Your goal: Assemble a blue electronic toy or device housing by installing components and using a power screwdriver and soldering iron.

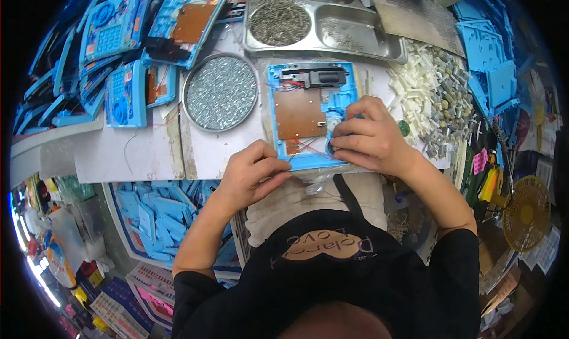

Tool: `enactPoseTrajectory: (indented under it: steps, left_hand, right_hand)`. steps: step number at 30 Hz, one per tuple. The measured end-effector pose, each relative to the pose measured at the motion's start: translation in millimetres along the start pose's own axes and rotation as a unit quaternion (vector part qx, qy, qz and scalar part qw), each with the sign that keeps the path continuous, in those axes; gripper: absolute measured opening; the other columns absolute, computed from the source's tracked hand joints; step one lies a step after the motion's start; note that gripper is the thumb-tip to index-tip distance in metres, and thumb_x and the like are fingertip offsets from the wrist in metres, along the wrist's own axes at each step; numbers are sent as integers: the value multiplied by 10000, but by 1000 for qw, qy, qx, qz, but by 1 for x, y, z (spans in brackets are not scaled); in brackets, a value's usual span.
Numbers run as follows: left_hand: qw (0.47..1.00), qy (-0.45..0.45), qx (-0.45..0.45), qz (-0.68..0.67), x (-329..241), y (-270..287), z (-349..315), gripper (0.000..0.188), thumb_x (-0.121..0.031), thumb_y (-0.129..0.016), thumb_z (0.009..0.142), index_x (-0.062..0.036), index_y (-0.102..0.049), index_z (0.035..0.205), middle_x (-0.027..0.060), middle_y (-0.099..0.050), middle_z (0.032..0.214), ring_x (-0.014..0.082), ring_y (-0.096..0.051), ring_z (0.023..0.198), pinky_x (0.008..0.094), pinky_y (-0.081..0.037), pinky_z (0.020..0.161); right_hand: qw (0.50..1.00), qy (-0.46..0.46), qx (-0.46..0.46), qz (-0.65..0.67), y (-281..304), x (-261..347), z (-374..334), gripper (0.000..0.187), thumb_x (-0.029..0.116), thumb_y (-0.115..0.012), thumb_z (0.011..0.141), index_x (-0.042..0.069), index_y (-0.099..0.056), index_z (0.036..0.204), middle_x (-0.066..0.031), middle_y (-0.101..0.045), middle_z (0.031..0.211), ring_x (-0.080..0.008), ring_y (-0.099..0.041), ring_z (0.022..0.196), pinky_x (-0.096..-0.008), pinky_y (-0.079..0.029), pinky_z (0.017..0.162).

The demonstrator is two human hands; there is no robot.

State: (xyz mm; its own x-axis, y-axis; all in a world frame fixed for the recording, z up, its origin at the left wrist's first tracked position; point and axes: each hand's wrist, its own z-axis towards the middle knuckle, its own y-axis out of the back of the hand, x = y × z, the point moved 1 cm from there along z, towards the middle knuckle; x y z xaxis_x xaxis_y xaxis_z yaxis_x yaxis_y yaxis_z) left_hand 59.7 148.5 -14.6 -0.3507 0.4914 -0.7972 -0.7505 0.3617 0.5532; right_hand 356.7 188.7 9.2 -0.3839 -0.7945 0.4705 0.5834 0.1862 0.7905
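A light-blue plastic casing (308, 161) lies open side up on the table before me. Inside it are a brown circuit board (299, 111), a black plastic mechanism (323, 77) along the far edge, and thin red and green wires (308, 142). My left hand (255, 172) is at the casing's near left corner, thumb and forefinger pinched together beside the wires; whatever is between them is too small to make out. My right hand (376, 138) reaches over the right side, its fingers curled down onto a small part at the inner wall, which they mostly hide.
A round tray (255, 108) of small screws stands left of the casing. Beyond is a steel compartment tray (391, 57) with metal pieces. White plastic parts (412, 84) and small motors (450, 96) are heaped right. Blue casings (118, 28) pile up left; a crate (127, 247) holds blue pieces below.
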Motion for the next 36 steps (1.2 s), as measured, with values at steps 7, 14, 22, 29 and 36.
enactPoseTrajectory:
  steps: [7, 14, 22, 29, 36]
  left_hand:
    - [999, 12, 26, 23, -5, 5, 1, 292, -67, -869, 712, -75, -753, 980, 64, -584, 836, 232, -598, 715, 337, -477, 608]
    - [981, 64, 182, -18, -32, 48, 54, 230, -101, -818, 787, -43, -737, 994, 98, -654, 880, 246, -653, 787, 342, -513, 663]
    - [955, -79, 97, 269, 4, -8, 248, 123, -185, -722, 853, -64, -715, 870, 116, -674, 872, 316, -683, 871, 446, -544, 759]
    - [938, -135, 194, 255, 32, -49, 301, 154, -213, -706, 825, -63, -700, 856, 127, -671, 878, 313, -689, 865, 447, -551, 779]
    - [989, 6, 117, 85, 18, -23, 290, 167, -162, -696, 880, -27, -674, 977, 166, -725, 943, 308, -717, 914, 384, -552, 796]
  right_hand:
    - [989, -134, -11, -55, 50, -18, -11, 273, 102, -789, 733, 112, -726, 998, -42, -666, 1101, -312, -564, 1091, -431, -475, 944]
    - [954, -213, 25, -211, 78, -46, -25, 239, 29, -717, 729, 79, -708, 962, -63, -675, 1125, -320, -562, 1131, -421, -473, 962]
    - [918, -332, -214, 41, 86, -10, -32, 203, 6, -636, 938, -20, -624, 1139, -134, -685, 1044, -220, -693, 907, -322, -530, 853]
    - [870, -406, -235, 154, 83, -15, -67, 170, 22, -583, 968, -20, -599, 1132, -95, -659, 1002, -155, -651, 882, -289, -508, 827]
    - [886, -425, -127, 135, 97, -70, -16, 337, 299, -599, 985, -21, -684, 922, -104, -653, 744, -147, -603, 698, -319, -479, 672]
